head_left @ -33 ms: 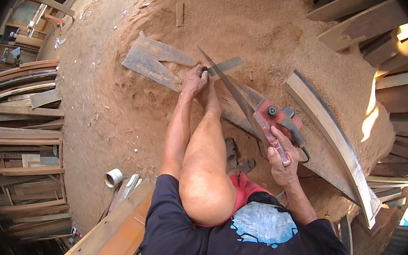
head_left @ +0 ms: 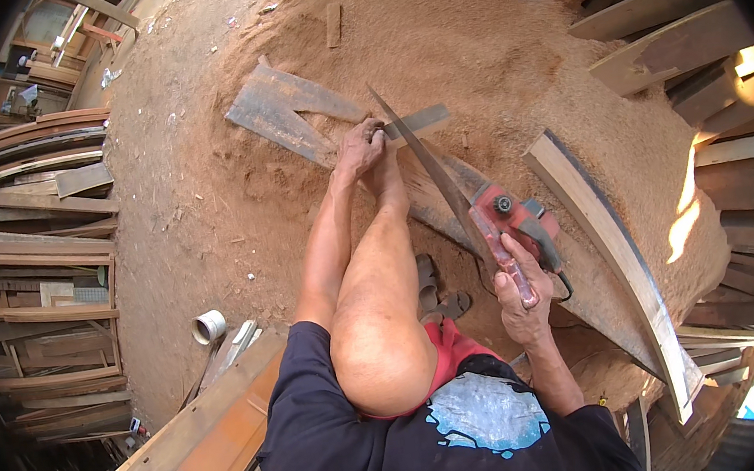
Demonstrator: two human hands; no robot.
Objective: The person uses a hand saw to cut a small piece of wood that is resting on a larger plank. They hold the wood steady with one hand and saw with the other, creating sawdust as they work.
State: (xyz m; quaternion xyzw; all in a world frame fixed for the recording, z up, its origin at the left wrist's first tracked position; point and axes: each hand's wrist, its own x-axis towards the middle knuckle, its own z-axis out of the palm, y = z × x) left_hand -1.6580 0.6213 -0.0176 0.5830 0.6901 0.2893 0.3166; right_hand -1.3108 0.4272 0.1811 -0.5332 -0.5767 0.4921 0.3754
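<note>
My right hand (head_left: 524,298) is wrapped round the reddish handle of a handsaw (head_left: 433,171). Its long tapering blade points away from me, and the blade's far part lies across a short grey wooden strip (head_left: 425,121). My left hand (head_left: 362,151) is closed at the strip's near left end, fingers bent. Just below that hand is my bare foot (head_left: 383,180), under my bent knee. Behind the saw handle, a red electric planer (head_left: 539,220) rests on a long board (head_left: 433,207). The fingertips of my left hand are partly hidden.
A forked grey board (head_left: 279,113) lies on sawdust beyond my left hand. To the right is a curved timber (head_left: 609,240). Stacked planks line the left (head_left: 49,312) and right (head_left: 668,48) sides. A white cylindrical container (head_left: 210,327) stands near more boards (head_left: 156,438) at lower left.
</note>
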